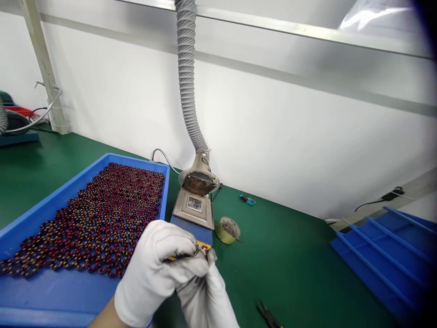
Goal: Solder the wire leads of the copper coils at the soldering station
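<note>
White gloves cover both of my hands, which meet in front of the solder pot (194,207). My left hand (153,269) is closed, thumb and fingers pinched together. A small dark piece with yellow on it (175,257) shows between those fingers, mostly hidden by the glove. Against the left fingertips, my right hand (210,291) is closed too, its thumb and finger pinching at the same spot. What the fingertips grip there is too small and covered to name. To the left, a blue tray (82,298) holds many wire-wound rings (112,214) in dark red and gold.
A grey ribbed exhaust hose (187,68) hangs over the pot. Right of the pot stands a small round tin (225,232). Pliers (268,314) lie at the front edge, and a small blue-handled tool (247,199) near the wall. Blue stacked trays (385,259) are at right.
</note>
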Available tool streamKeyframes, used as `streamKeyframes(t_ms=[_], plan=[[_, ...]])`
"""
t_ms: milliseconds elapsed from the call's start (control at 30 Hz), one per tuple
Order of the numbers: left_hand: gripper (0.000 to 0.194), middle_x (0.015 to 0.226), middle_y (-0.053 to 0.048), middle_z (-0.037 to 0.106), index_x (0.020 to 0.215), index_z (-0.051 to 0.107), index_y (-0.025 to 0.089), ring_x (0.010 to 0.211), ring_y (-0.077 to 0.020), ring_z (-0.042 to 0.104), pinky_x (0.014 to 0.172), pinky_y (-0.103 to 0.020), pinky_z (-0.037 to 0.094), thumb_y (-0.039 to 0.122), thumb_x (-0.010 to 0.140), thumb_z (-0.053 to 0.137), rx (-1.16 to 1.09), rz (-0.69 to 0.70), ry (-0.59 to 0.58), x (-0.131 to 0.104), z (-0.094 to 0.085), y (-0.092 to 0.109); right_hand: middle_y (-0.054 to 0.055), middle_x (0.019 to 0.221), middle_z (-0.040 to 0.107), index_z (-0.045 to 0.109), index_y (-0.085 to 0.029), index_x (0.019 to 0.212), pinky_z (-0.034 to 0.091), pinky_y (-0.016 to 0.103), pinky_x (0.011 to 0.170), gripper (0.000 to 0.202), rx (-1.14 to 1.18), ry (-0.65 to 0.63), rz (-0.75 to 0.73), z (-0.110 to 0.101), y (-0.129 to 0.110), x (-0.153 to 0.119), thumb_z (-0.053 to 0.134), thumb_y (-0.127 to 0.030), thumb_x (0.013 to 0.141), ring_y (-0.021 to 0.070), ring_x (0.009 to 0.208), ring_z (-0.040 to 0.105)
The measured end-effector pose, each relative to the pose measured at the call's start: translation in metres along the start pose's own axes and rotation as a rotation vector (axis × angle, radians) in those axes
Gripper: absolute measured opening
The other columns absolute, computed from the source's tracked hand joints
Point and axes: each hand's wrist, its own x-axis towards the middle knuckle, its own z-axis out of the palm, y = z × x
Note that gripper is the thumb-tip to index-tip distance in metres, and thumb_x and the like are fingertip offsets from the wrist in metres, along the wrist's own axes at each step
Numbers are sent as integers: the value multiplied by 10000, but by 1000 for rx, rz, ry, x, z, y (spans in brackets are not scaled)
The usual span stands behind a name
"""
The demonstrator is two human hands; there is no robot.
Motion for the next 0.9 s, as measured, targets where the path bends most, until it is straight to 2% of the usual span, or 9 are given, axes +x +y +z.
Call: streamKeyframes(t_ms=[100, 200, 267, 400, 533, 633, 800, 900], plan=[[81, 768, -24, 673, 757, 621, 205, 732, -162, 622, 682, -292, 508, 211, 712, 688, -65, -99, 6, 1, 1, 1, 14, 852, 700, 684, -238, 818, 532, 294, 708, 169, 41, 21, 41, -6, 3, 1, 688, -376, 721, 158, 761, 638], [116, 778, -23, 697, 726, 654, 194, 716, -161, 648, 671, -271, 529, 148, 642, 720, -238, -278, -112, 6, 0, 3, 14, 884, 704, 683, -251, 822, 537, 321, 698, 182, 57, 24, 93, -10, 6, 0, 681, -400, 717, 178, 771, 647], [134, 760, -19, 701, 704, 666, 188, 706, -156, 654, 657, -252, 534, 114, 612, 730, -335, -343, -134, 9, 0, 3, 16, 890, 705, 683, -253, 839, 538, 335, 696, 205, 55, 22, 94, -12, 6, 0, 677, -417, 717, 185, 778, 648], [161, 703, -9, 694, 665, 660, 185, 657, -146, 640, 632, -241, 522, 135, 562, 772, -281, -261, -16, 5, 5, 1, -3, 800, 709, 686, -261, 796, 539, 329, 693, 237, 54, 22, 67, -30, 10, 13, 743, -427, 636, 179, 760, 643], [137, 724, -1, 674, 683, 616, 197, 675, -146, 627, 635, -259, 515, 122, 617, 710, -169, -257, 64, -4, 12, 2, -37, 611, 670, 671, -274, 644, 545, 306, 644, 253, 38, -51, -4, -57, 19, 36, 826, -402, 489, 170, 649, 632], [73, 719, -8, 664, 669, 600, 195, 679, -155, 621, 638, -279, 508, 163, 676, 666, -106, -266, 66, -6, 13, 8, -36, 595, 665, 676, -267, 674, 546, 292, 635, 238, 13, -62, -4, -70, 26, 43, 813, -391, 524, 159, 614, 628], [144, 666, -20, 653, 596, 597, 184, 645, -165, 609, 615, -289, 485, 227, 734, 589, -33, -359, 70, -2, 5, 12, 7, 656, 700, 680, -215, 722, 553, 314, 685, 237, -51, 4, 22, -65, 28, 29, 791, -368, 579, 176, 677, 657], [193, 706, -27, 665, 645, 627, 180, 681, -163, 623, 644, -284, 491, 248, 779, 506, -143, -436, -11, 2, -1, 10, 34, 703, 715, 684, -198, 764, 552, 345, 714, 245, -83, 39, 10, -56, 27, 21, 748, -398, 638, 203, 764, 667]])
